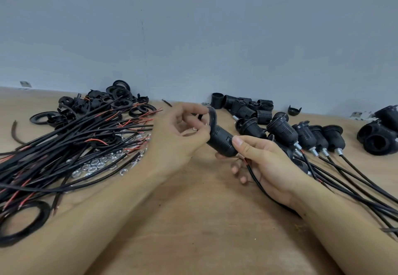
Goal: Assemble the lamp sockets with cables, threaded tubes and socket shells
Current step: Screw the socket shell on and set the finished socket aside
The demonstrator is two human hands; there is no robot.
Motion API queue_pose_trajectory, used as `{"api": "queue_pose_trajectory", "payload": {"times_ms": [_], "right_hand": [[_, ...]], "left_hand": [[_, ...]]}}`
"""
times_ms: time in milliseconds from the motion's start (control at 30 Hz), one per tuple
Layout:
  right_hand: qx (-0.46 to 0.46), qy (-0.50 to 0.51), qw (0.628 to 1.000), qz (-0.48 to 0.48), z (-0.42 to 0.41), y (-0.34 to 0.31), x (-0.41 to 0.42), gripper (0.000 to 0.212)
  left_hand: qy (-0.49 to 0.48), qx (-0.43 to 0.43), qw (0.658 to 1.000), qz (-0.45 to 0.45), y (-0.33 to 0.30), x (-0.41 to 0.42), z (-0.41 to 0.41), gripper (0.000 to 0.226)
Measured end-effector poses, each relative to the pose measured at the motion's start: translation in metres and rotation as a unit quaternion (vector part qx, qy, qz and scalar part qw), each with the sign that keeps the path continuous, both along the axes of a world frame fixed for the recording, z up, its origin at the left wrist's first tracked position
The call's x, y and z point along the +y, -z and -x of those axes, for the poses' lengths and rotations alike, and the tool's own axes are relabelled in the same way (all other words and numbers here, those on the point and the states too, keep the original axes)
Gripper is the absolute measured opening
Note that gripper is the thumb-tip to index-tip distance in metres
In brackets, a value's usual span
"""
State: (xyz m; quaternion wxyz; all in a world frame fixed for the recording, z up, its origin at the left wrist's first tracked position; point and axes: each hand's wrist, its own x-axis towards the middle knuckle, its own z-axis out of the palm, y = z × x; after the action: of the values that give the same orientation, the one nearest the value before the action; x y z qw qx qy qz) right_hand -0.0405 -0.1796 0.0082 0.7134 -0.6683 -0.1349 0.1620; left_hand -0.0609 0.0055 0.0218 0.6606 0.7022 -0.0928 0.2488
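Observation:
A black threaded lamp socket (221, 140) is held above the wooden table (193, 221) between both hands. My right hand (265, 162) grips its lower end, thumb on the shell, and its black cable (258, 184) runs down past the palm. My left hand (183, 132) curls its fingers round the black ring (212, 116) at the socket's upper end. Several finished sockets with cables (305, 136) lie to the right.
A heap of black and red cables (71, 145) covers the left side, over silver nuts (94, 164). Black rings and caps (112, 100) lie behind it. Loose socket shells (247, 106) stand by the grey wall, more shells (379, 132) at far right.

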Motion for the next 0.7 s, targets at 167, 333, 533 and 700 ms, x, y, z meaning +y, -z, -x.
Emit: {"api": "queue_pose_trajectory", "payload": {"times_ms": [167,333,533,700], "right_hand": [[-0.001,-0.008,1.000,-0.020,0.002,-0.002,-0.001,0.042],[-0.002,0.001,0.999,-0.047,0.001,-0.003,-0.003,0.042],[-0.008,-0.015,0.998,-0.053,0.001,-0.001,-0.002,0.040],[-0.001,0.012,0.997,-0.081,-0.001,0.001,-0.004,0.043]], "left_hand": [[-0.037,0.017,0.999,0.034,0.001,0.013,-0.003,0.036],[-0.052,0.072,0.993,0.080,0.013,0.010,-0.006,0.007],[-0.013,0.070,0.994,0.088,0.018,0.002,-0.006,0.010],[0.059,0.079,0.991,0.091,0.018,0.000,-0.005,0.018]]}}
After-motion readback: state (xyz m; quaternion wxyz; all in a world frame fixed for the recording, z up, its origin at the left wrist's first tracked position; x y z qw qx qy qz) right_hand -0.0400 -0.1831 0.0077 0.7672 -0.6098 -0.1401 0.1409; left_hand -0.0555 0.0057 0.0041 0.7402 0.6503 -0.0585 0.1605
